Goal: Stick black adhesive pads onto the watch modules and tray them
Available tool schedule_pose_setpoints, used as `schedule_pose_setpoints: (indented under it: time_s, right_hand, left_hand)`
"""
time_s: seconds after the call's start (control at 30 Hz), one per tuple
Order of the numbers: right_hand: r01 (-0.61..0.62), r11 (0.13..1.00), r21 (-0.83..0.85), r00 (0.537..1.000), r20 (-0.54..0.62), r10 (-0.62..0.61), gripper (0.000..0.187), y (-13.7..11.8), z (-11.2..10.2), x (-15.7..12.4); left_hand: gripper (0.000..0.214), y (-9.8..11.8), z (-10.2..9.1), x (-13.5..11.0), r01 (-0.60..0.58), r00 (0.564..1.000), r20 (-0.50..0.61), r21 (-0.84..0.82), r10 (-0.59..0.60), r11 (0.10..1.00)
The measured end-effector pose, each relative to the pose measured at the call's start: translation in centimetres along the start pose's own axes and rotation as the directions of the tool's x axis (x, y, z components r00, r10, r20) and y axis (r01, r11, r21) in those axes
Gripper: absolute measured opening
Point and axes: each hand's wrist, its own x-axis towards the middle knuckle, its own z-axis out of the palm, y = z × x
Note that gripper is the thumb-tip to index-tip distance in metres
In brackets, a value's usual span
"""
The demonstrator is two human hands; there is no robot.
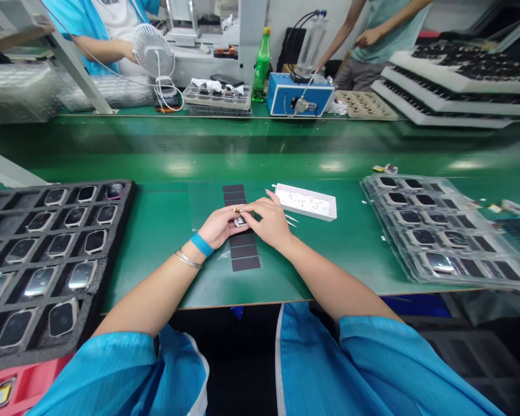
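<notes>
My left hand [219, 226] is closed around a small smartwatch case [241, 221], which is mostly covered by fingers. From the other side my right hand [269, 222] brings its thumb and forefinger onto the same case, other fingers extended. A small yellow spot shows at the fingertips, too small to name. Under both hands lies a strip of dark rectangular pieces [245, 252]. A white box [329, 209] with tiny dark parts inside stands just beyond my right hand. Tweezers [292, 219] lie beside that box.
At left, a dark foam tray [127, 222] holds several watches. Stacked clear plastic trays [409, 254] with more watches stand at right. Beyond the green bench [156, 271] are a fan [153, 49], a green bottle [261, 66], a blue machine [281, 95] and two people.
</notes>
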Motion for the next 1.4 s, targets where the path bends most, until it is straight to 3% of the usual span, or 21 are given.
schedule_pose_setpoints:
  time_s: [0.13, 0.27, 0.37, 0.4, 0.5, 0.6, 0.73, 0.93, 1.03, 1.1, 1.17, 1.2, 1.3, 1.37, 1.4]
  right_hand:
    - [0.098, 0.990, -0.099, 0.990, 0.106, -0.088, 0.019, -0.6, -0.4, -0.1]
    - [0.115, 0.992, -0.055, 0.986, 0.131, -0.107, 0.015, -0.4, -0.8, 0.0]
    - [-0.008, 0.996, 0.093, 0.999, 0.055, 0.003, 0.006, 0.4, -0.7, 0.2]
    - [-0.073, 0.980, 0.184, 0.997, 0.050, 0.065, 0.016, 0.7, -0.5, 0.3]
    - [-0.296, 0.820, 0.489, 0.950, 0.238, 0.201, 0.049, 1.4, 0.2, 0.4]
    - [-0.413, 0.676, 0.610, 0.903, 0.369, 0.218, 0.051, 1.5, 0.8, 0.3]
    - [-0.372, 0.697, 0.613, 0.927, 0.282, 0.248, 0.049, 1.1, 1.4, 0.2]
    - [-0.358, 0.691, 0.628, 0.932, 0.277, 0.232, 0.056, 1.4, 1.8, 0.3]
    - [-0.259, 0.733, 0.629, 0.965, 0.148, 0.215, 0.069, 1.8, 1.8, 0.2]
    - [-0.215, 0.764, 0.609, 0.972, 0.056, 0.229, 0.071, 2.1, 1.6, 0.1]
    - [-0.208, 0.788, 0.580, 0.964, -0.015, 0.266, 0.068, 2.4, 1.4, 0.0]
    - [-0.213, 0.796, 0.567, 0.957, -0.042, 0.286, 0.065, 2.5, 1.4, 0.0]
    - [-0.236, 0.803, 0.547, 0.939, -0.084, 0.333, 0.060, 2.8, 1.4, 0.1]
    - [-0.250, 0.798, 0.548, 0.932, -0.086, 0.351, 0.060, 2.9, 1.6, 0.0]
    - [-0.257, 0.795, 0.550, 0.929, -0.084, 0.359, 0.060, 2.9, 1.7, -0.1]
  left_hand:
    - [0.025, 0.5, -0.3, 0.0, 0.039, 0.999, 0.014, -0.122, -0.037, 0.992]
    - [0.024, 0.7, -0.3, -0.1, -0.040, 0.999, 0.011, -0.080, 0.041, 0.996]
    - [0.037, 0.8, -0.3, -0.4, -0.113, 0.989, 0.093, 0.002, 0.112, 0.994]
    - [0.043, 0.8, -0.3, -0.5, -0.138, 0.984, 0.116, 0.035, 0.133, 0.990]
    - [0.050, 0.7, -0.5, -0.6, -0.196, 0.973, 0.151, 0.141, 0.175, 0.970]
    - [0.048, 0.6, -0.7, -0.5, -0.241, 0.963, 0.174, 0.212, 0.206, 0.947]
    - [0.047, 0.6, -1.1, 0.0, -0.289, 0.951, 0.179, 0.226, 0.252, 0.930]
    - [0.048, 0.8, -1.0, 0.5, -0.278, 0.955, 0.155, 0.161, 0.255, 0.947]
    - [0.039, 2.0, -1.2, 0.2, -0.250, 0.967, 0.058, 0.026, 0.248, 0.968]
    - [0.036, 3.0, -1.4, -0.6, -0.299, 0.954, 0.021, -0.015, 0.300, 0.954]
    - [0.040, 4.0, -1.6, -1.9, -0.433, 0.898, -0.034, 0.099, 0.438, 0.896]
    - [0.045, 4.3, -1.7, -2.6, -0.508, 0.846, -0.071, 0.192, 0.528, 0.839]
    - [0.058, 4.4, -2.2, -4.9, -0.641, 0.589, -0.137, 0.521, 0.796, 0.564]
    - [0.053, 3.9, -2.6, -6.4, -0.608, 0.422, -0.091, 0.710, 0.902, 0.355]
    - [0.048, 3.5, -2.9, -7.1, -0.566, 0.368, -0.055, 0.779, 0.928, 0.271]
